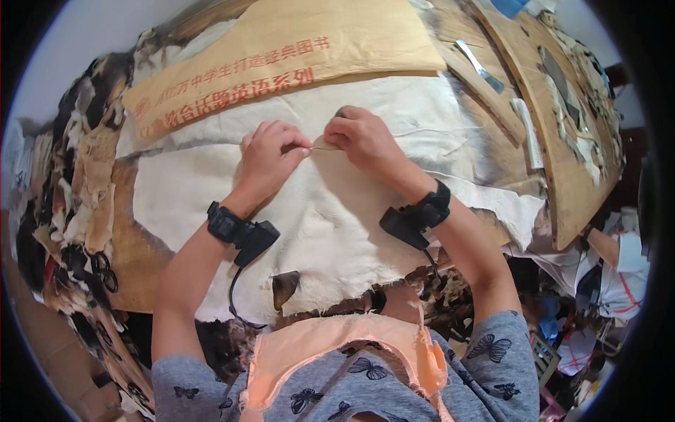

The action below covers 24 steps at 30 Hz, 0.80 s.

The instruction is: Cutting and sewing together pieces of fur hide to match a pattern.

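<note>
A large cream-white hide (204,190), skin side up with dark fur at some edges, lies over a wooden board in front of me. My left hand (271,151) is closed in a pinch, thumb and forefinger on a thin raised edge of the hide. Close by on the right, my right hand (362,137) has its fingers curled and pressed together at the same edge. A short, thin strip of that edge spans the gap between both hands. Something dark shows at a right fingertip; a small tool inside the fingers cannot be made out.
A yellow sheet (351,42) with red print covers the far part of the hide. A flat metal blade (480,67) and wooden strips (485,95) lie at the far right. Fur scraps (91,162) pile along the left, near black-handled scissors (103,271).
</note>
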Each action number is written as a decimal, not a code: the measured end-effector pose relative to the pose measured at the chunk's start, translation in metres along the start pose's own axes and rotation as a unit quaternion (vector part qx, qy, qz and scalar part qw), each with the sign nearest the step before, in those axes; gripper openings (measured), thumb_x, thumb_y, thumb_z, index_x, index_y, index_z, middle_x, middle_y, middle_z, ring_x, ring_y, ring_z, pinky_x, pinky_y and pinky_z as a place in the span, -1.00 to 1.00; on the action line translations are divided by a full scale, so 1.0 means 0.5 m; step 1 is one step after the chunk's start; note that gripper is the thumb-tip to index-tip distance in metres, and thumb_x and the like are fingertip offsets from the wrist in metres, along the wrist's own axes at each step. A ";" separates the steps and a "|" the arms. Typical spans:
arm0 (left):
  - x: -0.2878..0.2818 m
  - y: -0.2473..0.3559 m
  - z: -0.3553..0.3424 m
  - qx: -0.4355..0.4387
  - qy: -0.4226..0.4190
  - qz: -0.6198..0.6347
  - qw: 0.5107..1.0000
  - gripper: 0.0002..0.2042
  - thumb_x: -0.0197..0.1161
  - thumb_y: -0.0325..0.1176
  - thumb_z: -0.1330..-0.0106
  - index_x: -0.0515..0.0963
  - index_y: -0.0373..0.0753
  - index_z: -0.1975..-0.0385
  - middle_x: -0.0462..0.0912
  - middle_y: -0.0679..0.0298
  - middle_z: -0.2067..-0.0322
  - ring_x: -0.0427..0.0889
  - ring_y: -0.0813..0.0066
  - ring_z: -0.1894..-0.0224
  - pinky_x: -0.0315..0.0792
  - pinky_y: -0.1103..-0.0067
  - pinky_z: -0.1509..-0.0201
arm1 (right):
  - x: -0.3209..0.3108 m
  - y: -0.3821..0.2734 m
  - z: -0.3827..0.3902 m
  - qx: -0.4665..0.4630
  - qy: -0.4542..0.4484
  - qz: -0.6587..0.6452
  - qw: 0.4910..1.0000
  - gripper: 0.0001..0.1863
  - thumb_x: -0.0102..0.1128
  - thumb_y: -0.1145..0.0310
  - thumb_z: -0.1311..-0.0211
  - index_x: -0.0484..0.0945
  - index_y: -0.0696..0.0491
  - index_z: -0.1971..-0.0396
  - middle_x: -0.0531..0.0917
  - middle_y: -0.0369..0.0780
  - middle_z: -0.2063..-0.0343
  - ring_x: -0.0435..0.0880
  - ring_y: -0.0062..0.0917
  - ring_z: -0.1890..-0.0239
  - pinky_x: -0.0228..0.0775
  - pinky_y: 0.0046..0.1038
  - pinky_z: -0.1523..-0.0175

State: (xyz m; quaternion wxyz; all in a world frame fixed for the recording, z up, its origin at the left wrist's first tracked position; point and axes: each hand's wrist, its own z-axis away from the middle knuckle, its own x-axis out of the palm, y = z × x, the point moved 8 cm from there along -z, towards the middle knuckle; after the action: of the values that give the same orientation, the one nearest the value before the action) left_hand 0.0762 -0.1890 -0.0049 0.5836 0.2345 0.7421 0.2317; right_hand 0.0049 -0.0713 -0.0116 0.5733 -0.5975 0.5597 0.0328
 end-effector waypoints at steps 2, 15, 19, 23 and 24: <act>0.006 -0.008 -0.005 -0.016 -0.019 0.013 1.000 -0.93 0.24 -0.34 -0.05 0.58 -0.14 0.51 0.54 0.37 0.38 0.45 0.39 0.18 0.21 0.42 0.05 | 0.002 0.007 0.000 -0.038 -0.008 -0.026 0.999 -0.95 0.17 0.50 0.11 0.55 0.08 0.56 0.51 -0.18 0.54 0.51 -0.28 0.42 0.36 -0.36 0.33; 0.063 -0.098 0.012 -0.051 -0.052 0.221 0.973 -0.92 0.03 -0.65 -0.11 0.42 -0.42 0.40 0.31 0.23 0.27 0.35 0.43 0.18 0.26 0.62 0.04 | 0.088 0.038 -0.032 -0.018 0.016 0.091 0.996 -0.86 0.14 0.30 0.25 0.61 0.02 0.73 0.55 -0.13 0.70 0.58 -0.23 0.53 0.41 -0.28 0.44; 0.062 -0.110 0.007 0.012 -0.060 0.156 0.986 -0.93 -0.06 -0.61 -0.19 0.34 -0.38 0.36 0.29 0.31 0.34 0.32 0.52 0.25 0.22 0.66 0.10 | 0.107 0.015 -0.042 -0.027 0.017 0.176 0.984 -0.76 0.15 0.19 0.18 0.61 0.06 0.70 0.59 -0.17 0.64 0.60 -0.26 0.52 0.36 -0.30 0.44; 0.077 -0.190 -0.004 -0.031 -0.038 0.225 0.973 -0.90 -0.06 -0.62 -0.19 0.36 -0.38 0.32 0.33 0.31 0.29 0.35 0.53 0.20 0.24 0.68 0.08 | 0.111 -0.012 -0.042 -0.057 -0.008 0.209 0.976 -0.64 0.17 0.11 0.17 0.54 0.15 0.54 0.57 -0.17 0.56 0.54 -0.34 0.44 0.27 -0.38 0.32; 0.078 -0.207 -0.006 -0.029 -0.048 0.209 0.976 -0.88 -0.06 -0.62 -0.19 0.37 -0.38 0.29 0.34 0.30 0.27 0.35 0.53 0.18 0.24 0.69 0.07 | 0.111 -0.023 -0.043 -0.057 -0.009 0.211 0.976 -0.64 0.17 0.11 0.17 0.54 0.15 0.54 0.57 -0.17 0.56 0.54 -0.34 0.44 0.27 -0.38 0.32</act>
State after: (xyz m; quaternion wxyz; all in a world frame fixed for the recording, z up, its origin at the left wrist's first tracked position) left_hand 0.0570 -0.2460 -0.0979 0.5637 0.3781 0.6412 0.3580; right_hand 0.0203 -0.1251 -0.0345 0.5234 -0.4975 0.6650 0.1904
